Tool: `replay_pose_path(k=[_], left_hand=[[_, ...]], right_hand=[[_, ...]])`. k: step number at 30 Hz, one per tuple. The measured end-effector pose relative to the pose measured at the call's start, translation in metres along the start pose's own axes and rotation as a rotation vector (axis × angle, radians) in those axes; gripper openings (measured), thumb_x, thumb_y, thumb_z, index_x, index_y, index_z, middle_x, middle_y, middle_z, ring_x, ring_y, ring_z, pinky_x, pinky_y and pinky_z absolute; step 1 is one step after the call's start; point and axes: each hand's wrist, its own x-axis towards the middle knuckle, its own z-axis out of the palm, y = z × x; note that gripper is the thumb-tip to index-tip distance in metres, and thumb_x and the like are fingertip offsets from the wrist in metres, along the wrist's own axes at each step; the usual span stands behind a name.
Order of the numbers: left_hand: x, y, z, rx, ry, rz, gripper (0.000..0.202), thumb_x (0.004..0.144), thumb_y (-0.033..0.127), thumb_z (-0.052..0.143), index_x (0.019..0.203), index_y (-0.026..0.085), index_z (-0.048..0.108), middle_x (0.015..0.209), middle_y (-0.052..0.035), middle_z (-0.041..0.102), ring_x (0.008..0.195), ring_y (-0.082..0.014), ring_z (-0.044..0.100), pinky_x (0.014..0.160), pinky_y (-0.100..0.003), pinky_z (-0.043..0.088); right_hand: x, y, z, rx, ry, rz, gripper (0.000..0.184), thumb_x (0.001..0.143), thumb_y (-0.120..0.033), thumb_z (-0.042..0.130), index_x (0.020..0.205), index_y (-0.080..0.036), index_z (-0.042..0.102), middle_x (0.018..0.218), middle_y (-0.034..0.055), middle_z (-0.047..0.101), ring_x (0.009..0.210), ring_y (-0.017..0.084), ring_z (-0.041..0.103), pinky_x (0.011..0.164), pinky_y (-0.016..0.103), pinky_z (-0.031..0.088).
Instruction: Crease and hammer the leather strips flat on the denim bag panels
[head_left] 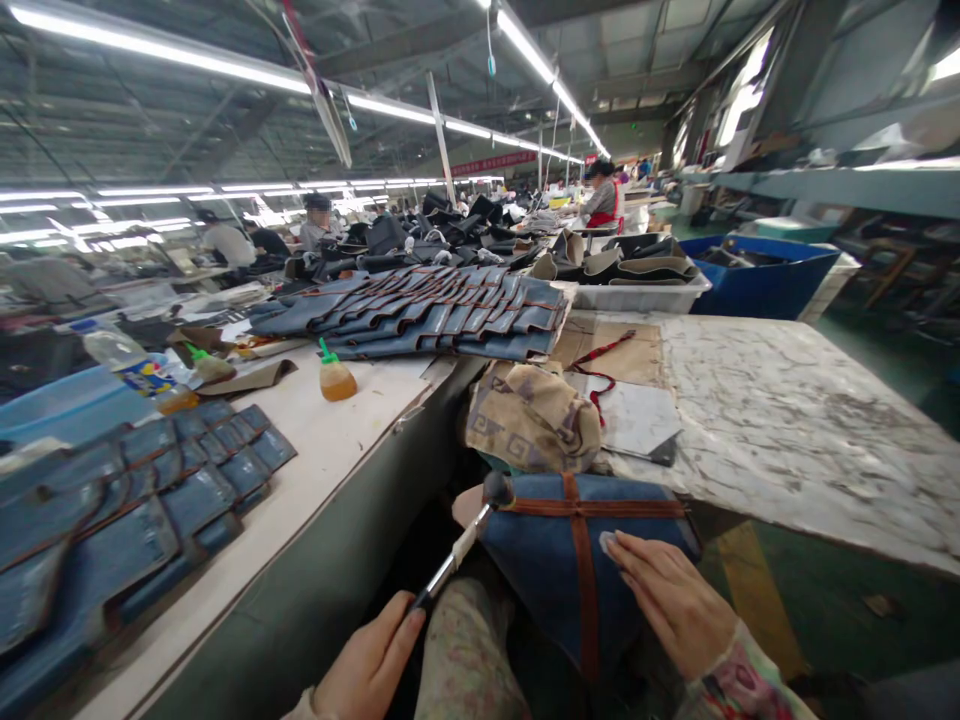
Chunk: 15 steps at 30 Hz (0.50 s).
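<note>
In my left hand point(369, 655) is a hammer point(450, 560) with a metal shaft and a dark round head, fingers wrapped round its black grip. The hammer's head is at the left edge of a blue piece point(536, 575) with crossed brown strips, which lies over my lap area. My right hand point(675, 595) rests on the right part of this piece, fingers stretched out and close together. Something small and whitish shows at its fingertips; I cannot make out what. What supports the blue piece underneath is mostly hidden.
Blue pieces point(150, 500) lie overlapped on the left table, near a glue bottle point(337, 378) with a green tip. More blue pieces point(450, 310) are stacked ahead. A patterned cloth point(532, 415) sits by the right table point(787, 420). Beyond are a white bin point(637, 297) and a blue bin point(780, 265).
</note>
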Motion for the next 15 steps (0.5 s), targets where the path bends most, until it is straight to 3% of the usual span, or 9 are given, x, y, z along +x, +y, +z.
replay_pose_path(k=[3,5,9,15], left_hand=[[0.000,0.006,-0.006,0.160,-0.078,0.053,0.036,0.083,0.050,0.031,0.082,0.021,0.053,0.069,-0.0005,0.058,0.065,-0.0136,0.054,0.064,-0.021,0.041],[0.000,0.013,-0.008,0.170,-0.070,0.068,0.036,0.085,0.047,0.027,0.086,0.021,0.052,0.070,-0.0004,0.058,0.065,-0.0133,0.054,0.064,-0.021,0.041],[0.001,0.017,0.002,0.135,-0.026,0.089,0.038,0.085,0.048,0.026,0.093,0.020,0.050,0.074,-0.0020,0.060,0.068,-0.0142,0.055,0.065,-0.021,0.042],[0.007,0.022,0.012,0.141,-0.130,0.115,0.036,0.086,0.045,0.025,0.091,0.020,0.050,0.071,-0.0006,0.059,0.063,-0.0127,0.054,0.061,-0.020,0.041]], right_hand=[[-0.002,0.001,0.001,0.000,-0.006,-0.002,0.035,0.088,-0.021,0.036,0.119,-0.019,0.050,0.116,0.0052,0.053,0.104,0.018,0.049,0.086,0.030,0.045],[-0.002,0.002,0.001,0.000,-0.011,0.000,0.034,0.088,-0.021,0.037,0.119,-0.019,0.050,0.116,0.0050,0.053,0.103,0.018,0.049,0.086,0.030,0.045],[0.000,0.002,0.000,0.007,0.011,-0.005,0.034,0.088,-0.022,0.037,0.119,-0.020,0.051,0.116,0.0048,0.053,0.102,0.017,0.050,0.085,0.029,0.046],[0.003,0.000,-0.005,0.002,0.022,-0.008,0.034,0.087,-0.019,0.038,0.118,-0.020,0.051,0.113,0.0048,0.054,0.101,0.017,0.051,0.084,0.028,0.046]])
